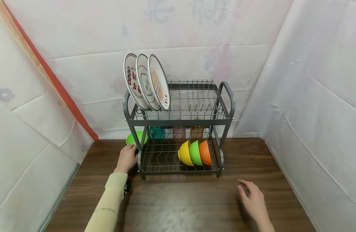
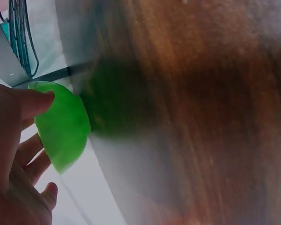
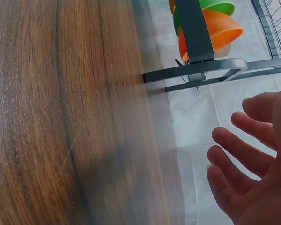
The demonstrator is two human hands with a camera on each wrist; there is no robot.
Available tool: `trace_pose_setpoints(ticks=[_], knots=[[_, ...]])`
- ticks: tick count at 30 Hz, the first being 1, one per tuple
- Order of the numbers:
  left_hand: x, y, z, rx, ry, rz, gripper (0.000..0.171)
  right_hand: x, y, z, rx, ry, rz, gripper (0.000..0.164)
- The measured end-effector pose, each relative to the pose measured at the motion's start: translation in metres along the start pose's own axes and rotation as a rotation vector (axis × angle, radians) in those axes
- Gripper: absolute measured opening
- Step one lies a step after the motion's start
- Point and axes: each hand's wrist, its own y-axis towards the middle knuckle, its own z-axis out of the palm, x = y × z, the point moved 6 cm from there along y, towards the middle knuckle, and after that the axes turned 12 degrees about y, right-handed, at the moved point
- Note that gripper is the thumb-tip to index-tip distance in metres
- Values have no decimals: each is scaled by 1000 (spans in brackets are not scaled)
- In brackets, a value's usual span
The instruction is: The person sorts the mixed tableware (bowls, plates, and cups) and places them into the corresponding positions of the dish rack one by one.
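Left of the dish rack (image 1: 179, 122), my left hand (image 1: 127, 158) pinches a green bowl (image 1: 131, 138) by its rim. In the left wrist view the thumb lies against the green bowl (image 2: 65, 126) and the other fingers are partly hidden behind it. My right hand (image 1: 253, 199) holds nothing, to the right of the rack and in front of it. Its fingers are loosely bent and apart in the right wrist view. On the rack's lower tier, a yellow bowl (image 1: 185, 154), a green bowl (image 1: 196, 154) and an orange bowl (image 1: 205, 153) stand nested on their sides.
Three patterned plates (image 1: 158, 82) lean upright at the left of the upper tier. Behind the bowls are a blue cup (image 1: 158, 132), a pink cup (image 1: 179, 132) and a brown cup (image 1: 197, 132). White cloth walls (image 1: 311, 96) enclose the wooden table (image 1: 178, 203).
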Motion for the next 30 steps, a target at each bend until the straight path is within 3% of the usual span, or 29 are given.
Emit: trace_pose_setpoints(ticks=[13,24,30], knots=[[2,-6,-5,-43,49,-18,28,1,0,4,11,13,7,23],[-9,-32,-15,-115,30,41,24,3,-4,12,34,38,24,22],[-15,-45,-28,-157,18,39,24,10,-7,25,73,61,24,21]])
